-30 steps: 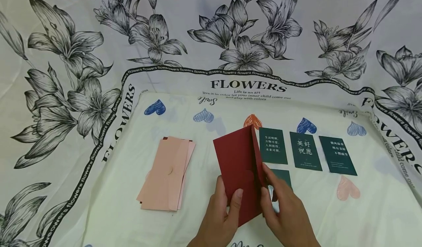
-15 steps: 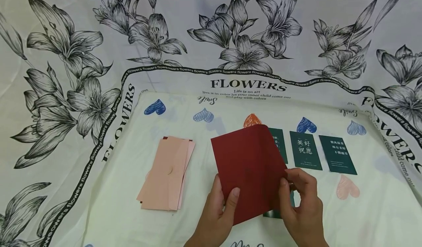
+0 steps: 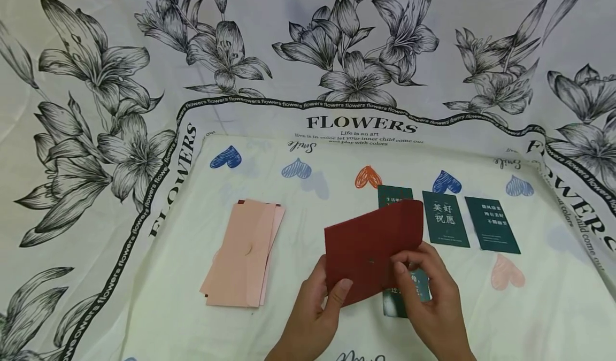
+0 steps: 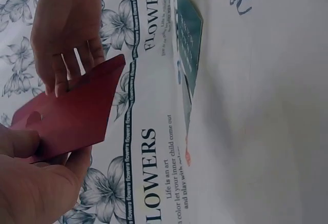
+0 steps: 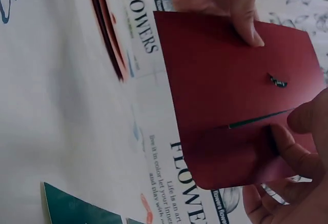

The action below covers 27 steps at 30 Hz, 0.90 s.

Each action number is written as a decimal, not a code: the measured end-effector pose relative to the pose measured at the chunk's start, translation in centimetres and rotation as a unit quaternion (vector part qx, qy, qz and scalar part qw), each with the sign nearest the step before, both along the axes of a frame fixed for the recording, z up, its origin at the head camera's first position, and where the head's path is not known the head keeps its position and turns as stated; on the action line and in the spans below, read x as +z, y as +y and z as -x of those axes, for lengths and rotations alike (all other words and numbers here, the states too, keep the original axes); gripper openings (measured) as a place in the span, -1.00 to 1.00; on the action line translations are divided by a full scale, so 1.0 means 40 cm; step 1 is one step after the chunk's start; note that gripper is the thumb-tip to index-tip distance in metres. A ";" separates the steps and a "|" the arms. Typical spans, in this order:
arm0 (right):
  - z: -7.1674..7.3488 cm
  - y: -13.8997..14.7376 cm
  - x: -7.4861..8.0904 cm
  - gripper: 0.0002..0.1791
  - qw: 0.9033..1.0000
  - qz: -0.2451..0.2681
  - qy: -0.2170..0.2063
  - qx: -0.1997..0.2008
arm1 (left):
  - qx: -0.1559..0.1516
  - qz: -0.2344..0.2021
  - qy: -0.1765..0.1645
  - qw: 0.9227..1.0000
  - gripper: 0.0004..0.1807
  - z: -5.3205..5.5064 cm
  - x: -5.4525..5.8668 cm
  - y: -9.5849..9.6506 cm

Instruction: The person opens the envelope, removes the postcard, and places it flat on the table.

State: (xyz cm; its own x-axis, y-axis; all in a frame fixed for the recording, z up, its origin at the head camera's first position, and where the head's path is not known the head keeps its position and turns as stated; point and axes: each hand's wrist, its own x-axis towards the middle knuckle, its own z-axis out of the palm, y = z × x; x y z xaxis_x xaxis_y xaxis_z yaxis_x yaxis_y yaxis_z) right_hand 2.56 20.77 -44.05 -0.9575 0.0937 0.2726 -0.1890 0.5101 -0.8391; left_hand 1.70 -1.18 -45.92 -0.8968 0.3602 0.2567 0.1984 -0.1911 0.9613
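Note:
A dark red envelope (image 3: pixel 366 243) is tilted in front of the person. My left hand (image 3: pixel 315 302) grips its left side, thumb on the near face and fingers behind. With thumb and forefinger, my right hand (image 3: pixel 430 291) pinches at the flap's edge on the right. The right wrist view shows the envelope (image 5: pixel 215 65) with the flap partly folded along a slit. A thin green strip (image 5: pixel 256 120) shows in that slit, and a dark green patch shows through a small cutout. Beneath the right hand lies a green printed card (image 3: pixel 395 305), partly covered.
Left of the hands lies a stack of pink envelopes (image 3: pixel 240 254) with dark red corners peeking out. Behind the right hand are green cards (image 3: pixel 445 219) in a row, the leftmost partly hidden by the red envelope. A flower-printed cloth (image 3: pixel 298 211) covers the surface.
The envelope's flap was raised, then spread out to the right. Now the envelope's upper end is lower and tilted, and the right hand has shifted left along the edge.

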 end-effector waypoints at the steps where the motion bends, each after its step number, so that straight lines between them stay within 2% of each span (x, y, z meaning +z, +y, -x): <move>1: -0.001 -0.001 0.000 -0.81 1.000 0.008 -0.001 0.001 | 0.002 0.005 0.013 1.000 -0.63 0.002 -0.001 0.000; 4: -0.004 -0.006 0.001 -0.84 1.000 0.021 0.000 0.004 | 0.008 0.026 0.048 0.998 -0.66 0.006 -0.003 -0.001; 9: -0.005 -0.011 0.000 -0.82 1.000 0.026 -0.007 0.010 | 0.015 0.052 0.067 0.996 -0.66 0.012 -0.005 -0.004; 17: -0.003 -0.014 -0.007 -0.81 0.999 0.003 -0.042 0.014 | 0.006 0.077 0.001 0.997 -0.65 0.017 -0.010 -0.010; 21: -0.001 -0.009 -0.008 -0.77 0.999 -0.006 -0.034 0.018 | -0.008 0.065 -0.031 0.997 -0.62 0.021 -0.009 -0.015; 27: -0.002 -0.007 -0.010 -0.84 0.997 0.006 -0.064 0.029 | -0.032 0.019 -0.055 0.998 -0.61 0.024 -0.011 -0.017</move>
State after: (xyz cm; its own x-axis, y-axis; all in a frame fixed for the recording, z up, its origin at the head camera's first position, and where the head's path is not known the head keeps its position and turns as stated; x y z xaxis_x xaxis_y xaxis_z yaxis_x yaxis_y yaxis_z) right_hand 2.63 20.49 -44.47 -0.9885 0.0390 0.1460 -0.1083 0.4913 -0.8642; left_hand 0.74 -1.84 -46.35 -0.8935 0.4259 0.1424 0.0794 -0.1624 0.9835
